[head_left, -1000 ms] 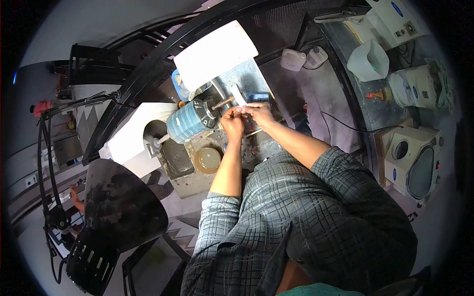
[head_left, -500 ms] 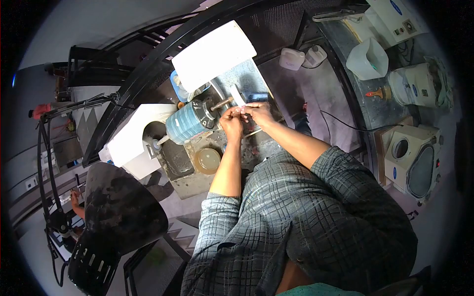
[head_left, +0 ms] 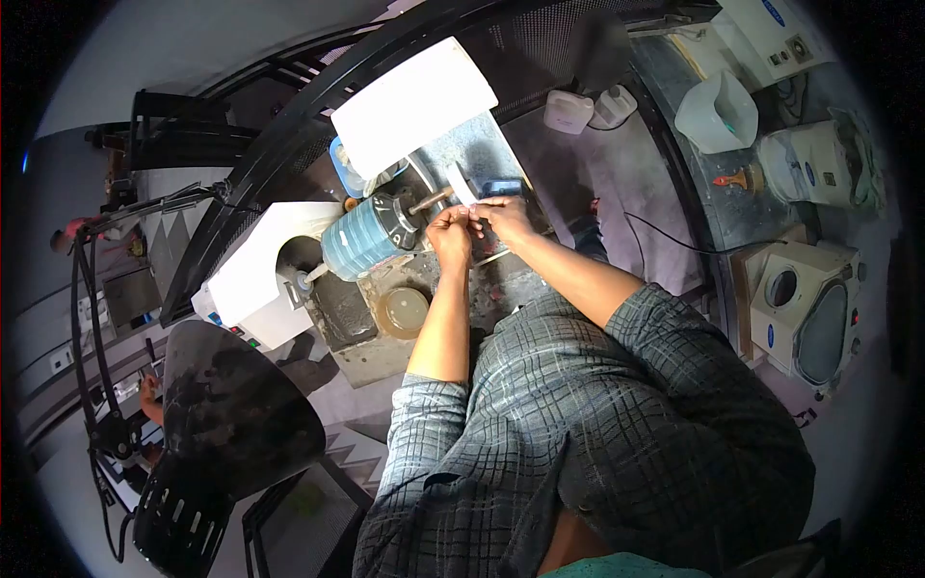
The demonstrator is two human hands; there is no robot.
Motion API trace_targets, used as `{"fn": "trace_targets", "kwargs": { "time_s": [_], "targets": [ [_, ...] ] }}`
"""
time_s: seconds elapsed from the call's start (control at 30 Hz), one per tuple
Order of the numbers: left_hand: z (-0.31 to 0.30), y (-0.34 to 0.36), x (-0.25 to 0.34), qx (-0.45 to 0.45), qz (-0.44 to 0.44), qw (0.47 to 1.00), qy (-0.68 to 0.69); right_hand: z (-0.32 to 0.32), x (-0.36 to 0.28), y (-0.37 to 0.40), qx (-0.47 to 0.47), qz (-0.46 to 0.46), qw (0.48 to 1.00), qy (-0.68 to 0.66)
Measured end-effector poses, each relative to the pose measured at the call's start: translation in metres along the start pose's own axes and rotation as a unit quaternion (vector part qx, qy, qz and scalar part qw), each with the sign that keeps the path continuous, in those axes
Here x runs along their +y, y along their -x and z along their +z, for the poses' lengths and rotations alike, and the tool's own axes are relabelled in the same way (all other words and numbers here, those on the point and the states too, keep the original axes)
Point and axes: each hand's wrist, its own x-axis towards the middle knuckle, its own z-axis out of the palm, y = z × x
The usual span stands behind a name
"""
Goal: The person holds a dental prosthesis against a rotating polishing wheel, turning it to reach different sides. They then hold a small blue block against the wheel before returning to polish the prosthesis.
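Note:
The polishing lathe's blue motor body [head_left: 361, 241] lies at a slant, with a metal shaft leading to a pale polishing wheel [head_left: 462, 181]. Just below that wheel's edge, my left hand [head_left: 451, 239] has its fingers pinched together. My right hand [head_left: 507, 220] meets it from the right, also closed, its fingertips close to the wheel's rim. Between them is something small and pale, mostly covered by the fingers; I cannot make out its kind. Whether it touches the wheel is not clear. Behind the wheel is a white hood [head_left: 416, 108] over a grey, dusty tray.
A second white hood [head_left: 260, 275] stands at the lathe's left end. A round bowl [head_left: 404, 313] sits near my left forearm. At lower left is a dark lamp shade [head_left: 236, 405]. Jugs [head_left: 568, 112] stand beyond, and a brush [head_left: 737, 180] lies on the right bench.
Both hands stay together at the wheel's lower edge with hardly any movement. The view has shifted very slightly. A person in the far left background has moved a little.

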Motion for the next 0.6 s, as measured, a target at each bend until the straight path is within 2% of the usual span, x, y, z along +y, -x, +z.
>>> {"fn": "trace_targets", "kwargs": {
  "time_s": [0.07,0.2,0.37,0.43,0.53,0.6],
  "targets": [
    [0.004,-0.001,0.002,0.013,-0.03,0.998,-0.047,0.0,-0.002,0.0,0.022,0.0,1.0,0.017],
    [0.008,-0.004,0.001,0.008,-0.02,0.996,-0.083,-0.002,-0.004,-0.003,0.03,0.011,0.999,-0.008],
    [0.0,-0.007,0.0,0.012,-0.03,0.997,-0.064,0.002,-0.011,0.002,0.013,0.024,1.0,0.001],
    [0.0,-0.007,0.0,0.012,-0.03,0.998,-0.044,0.006,-0.017,0.008,0.033,0.024,0.996,0.082],
    [-0.003,-0.008,0.0,0.011,-0.034,0.995,-0.093,0.0,-0.005,-0.003,0.027,0.022,0.997,0.071],
    [0.0,-0.011,-0.004,0.004,-0.034,0.997,-0.076,-0.001,-0.007,-0.003,0.041,0.031,0.998,0.036]
  ]
}}
